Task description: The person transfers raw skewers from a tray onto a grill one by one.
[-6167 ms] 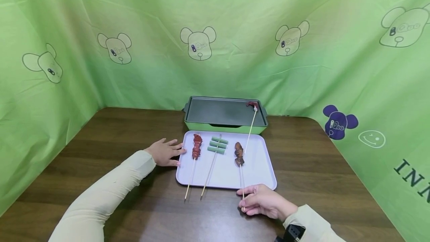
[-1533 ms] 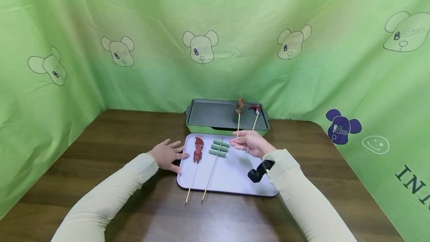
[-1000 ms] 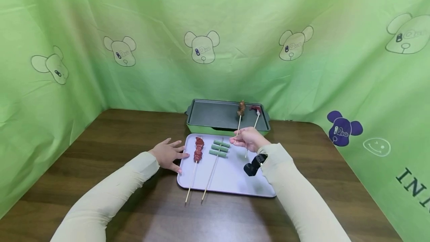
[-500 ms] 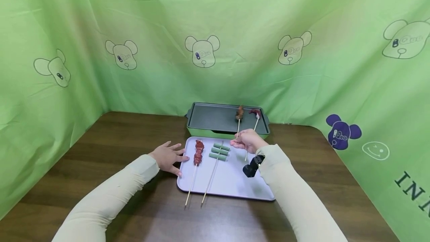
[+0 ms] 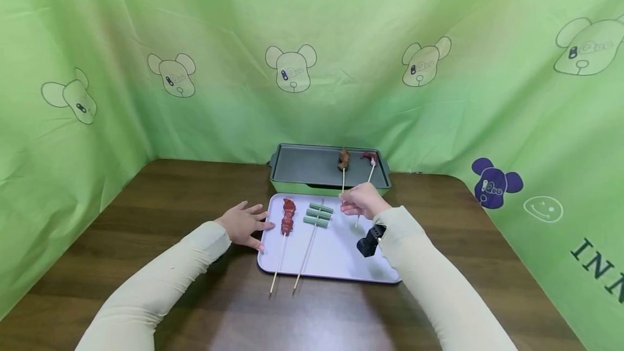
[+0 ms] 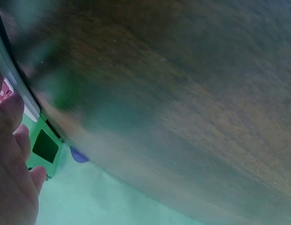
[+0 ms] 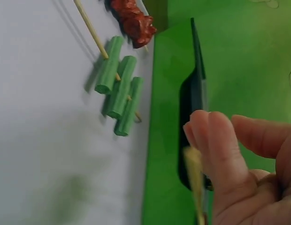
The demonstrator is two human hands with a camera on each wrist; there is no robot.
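Observation:
My right hand (image 5: 362, 199) pinches the lower stick of a brown meat skewer (image 5: 344, 160), whose meat end is over the dark plate of the grill (image 5: 307, 164). In the right wrist view, thumb and fingertips are close together, and the pinched stick is hidden there. Beside it, a skewer with a dark red curled piece (image 5: 369, 158) leans from the grill down to the lilac tray (image 5: 336, 264), its stick passing under my right hand. With fingers spread, my left hand (image 5: 241, 225) rests at the tray's left rim.
A red meat skewer (image 5: 288, 216) and a green vegetable skewer (image 5: 319, 214) lie on the tray, stick ends overhanging its front edge. The grill's green base (image 5: 292, 186) stands directly behind the tray on the wooden table (image 5: 195, 194). A green curtain (image 5: 219, 112) hangs behind.
Several seconds ago the brown meat skewer was on the tray; my right hand has carried it forward to the grill. Lately its meat has shifted slightly left. My left hand has stayed put.

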